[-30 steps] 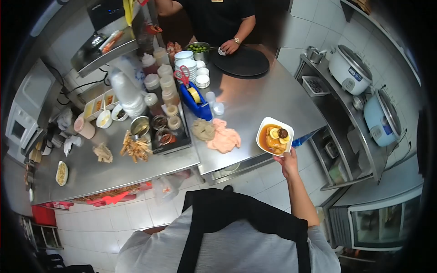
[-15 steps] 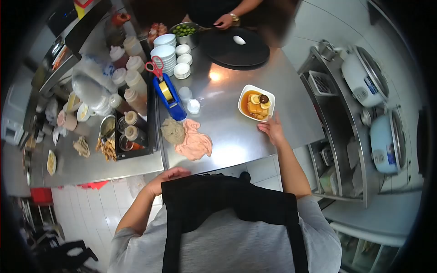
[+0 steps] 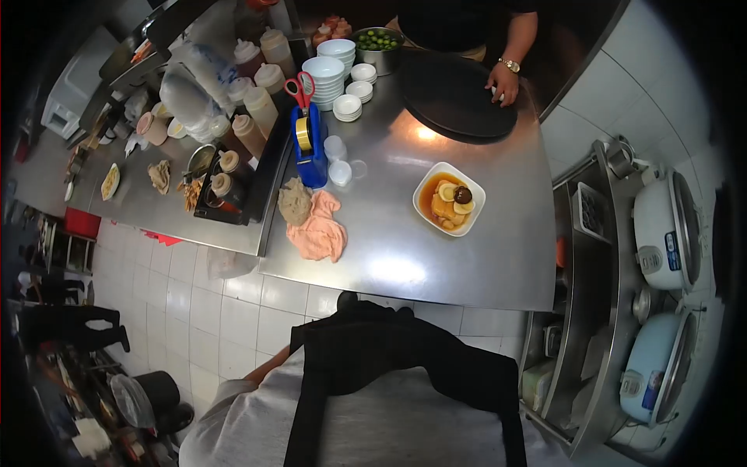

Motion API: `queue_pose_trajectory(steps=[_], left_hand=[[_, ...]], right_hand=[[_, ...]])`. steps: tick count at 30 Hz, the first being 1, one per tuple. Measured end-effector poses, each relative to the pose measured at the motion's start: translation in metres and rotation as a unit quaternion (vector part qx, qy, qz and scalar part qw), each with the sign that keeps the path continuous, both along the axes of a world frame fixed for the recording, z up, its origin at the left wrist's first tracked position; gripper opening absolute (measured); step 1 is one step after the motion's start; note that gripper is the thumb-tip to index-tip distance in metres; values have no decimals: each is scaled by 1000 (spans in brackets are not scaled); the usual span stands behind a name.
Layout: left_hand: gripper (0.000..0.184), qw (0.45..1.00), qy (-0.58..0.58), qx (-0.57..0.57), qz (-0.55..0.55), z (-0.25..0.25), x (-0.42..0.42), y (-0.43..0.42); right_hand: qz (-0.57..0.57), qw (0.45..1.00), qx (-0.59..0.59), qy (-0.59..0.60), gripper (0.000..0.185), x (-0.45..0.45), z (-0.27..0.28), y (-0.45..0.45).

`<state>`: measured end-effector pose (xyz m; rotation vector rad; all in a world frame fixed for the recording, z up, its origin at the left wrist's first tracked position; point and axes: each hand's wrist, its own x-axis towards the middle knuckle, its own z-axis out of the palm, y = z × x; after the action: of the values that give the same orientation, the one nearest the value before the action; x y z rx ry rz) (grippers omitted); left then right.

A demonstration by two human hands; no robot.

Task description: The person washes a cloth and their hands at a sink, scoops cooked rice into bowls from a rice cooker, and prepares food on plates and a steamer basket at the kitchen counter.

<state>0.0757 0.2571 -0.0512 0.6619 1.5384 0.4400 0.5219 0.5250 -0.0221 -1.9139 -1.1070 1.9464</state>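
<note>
A white square bowl (image 3: 476, 180) sits on the steel table. It holds brown sauce, pale pieces that look like tofu, round slices and a dark round piece on top. Neither of my hands shows; only a bit of my left forearm (image 3: 268, 370) appears beside my apron, and my right arm is out of sight. A pink cloth (image 3: 317, 233) and a beige cloth (image 3: 294, 202) lie at the table's left front. Behind them stands a blue tape dispenser (image 3: 310, 159), with red-handled scissors (image 3: 299, 91) upright at its far end.
Across the table, a co-worker's hand (image 3: 504, 84) is over a black round board (image 3: 447, 97), apparently on a small white object. Stacked bowls (image 3: 325, 82), a pot of green limes (image 3: 377, 50) and sauce bottles (image 3: 261, 109) stand at the left. Rice cookers (image 3: 665, 229) sit on the right shelf.
My right hand has left the bowl, and both my hands have gone out of view. My view has shifted. The co-worker's hand has moved right, to where the white spoon lay on the black board.
</note>
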Motion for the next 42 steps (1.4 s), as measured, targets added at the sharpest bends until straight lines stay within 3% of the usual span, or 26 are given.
queue_pose_trajectory(steps=[4,6,7,8,9,10,11,12,16,19,22,26,28,29,30,32,33,35,37,38,39,40,41,42], left_hand=[[35,952,48,-44,-301,71,8,29],[33,922,19,59,-383,135,-21,74],[32,910,1,154,-385,179,-44,107],[27,910,147,100,-375,248,-47,150],[24,946,136,156,-251,287,-67,178],[30,891,232,247,-303,349,-83,222],[23,823,435,252,-266,365,-104,251],[25,751,525,336,-219,360,-140,283],[23,573,724,361,-136,365,-233,410],[26,596,756,230,-146,325,-279,469],[30,713,680,149,-88,299,-308,492],[32,713,685,137,-55,331,-316,500],[33,727,668,155,-4,338,-356,507],[37,762,628,155,9,342,-380,510],[37,810,544,203,82,350,-390,501],[37,804,483,315,144,357,-412,496],[33,813,405,378,181,379,-379,482],[21,836,296,447,116,421,-307,464],[16,817,268,510,42,446,-213,443],[15,779,278,562,21,440,-172,438],[26,723,389,569,-46,446,-119,425],[27,731,401,548,-73,439,-72,419],[23,649,428,612,-142,433,-25,413],[21,678,398,593,-174,423,19,412]], right_hand=[[17,999,-22,-38,26,34,-5,-15],[34,998,-15,-55,26,39,-4,-16],[43,997,-10,-61,27,38,-3,-17],[48,996,-6,-68,27,38,-2,-18],[57,996,0,-74,27,36,-1,-18],[67,995,7,-80,28,34,0,-19],[78,993,16,-84,28,31,3,-19],[87,992,24,-91,29,27,5,-18],[123,984,58,-116,31,14,13,-19],[138,977,84,-136,32,7,19,-19],[150,970,113,-155,34,4,25,-20],[173,952,188,-168,36,7,35,-20],[153,953,211,-156,38,5,47,-15],[103,974,170,-106,48,8,51,-10],[99,968,177,-151,47,-16,94,-4],[107,950,246,-157,43,-12,106,7],[134,905,320,-246,39,-34,139,14],[-8,920,359,-157,30,-76,192,26],[-60,938,339,-31,26,-102,227,42],[-105,947,299,57,26,-113,246,49],[-109,938,316,92,27,-116,256,56],[-110,927,333,129,28,-115,262,61],[-120,922,344,132,28,-110,265,68],[-126,917,354,136,29,-103,268,74]])
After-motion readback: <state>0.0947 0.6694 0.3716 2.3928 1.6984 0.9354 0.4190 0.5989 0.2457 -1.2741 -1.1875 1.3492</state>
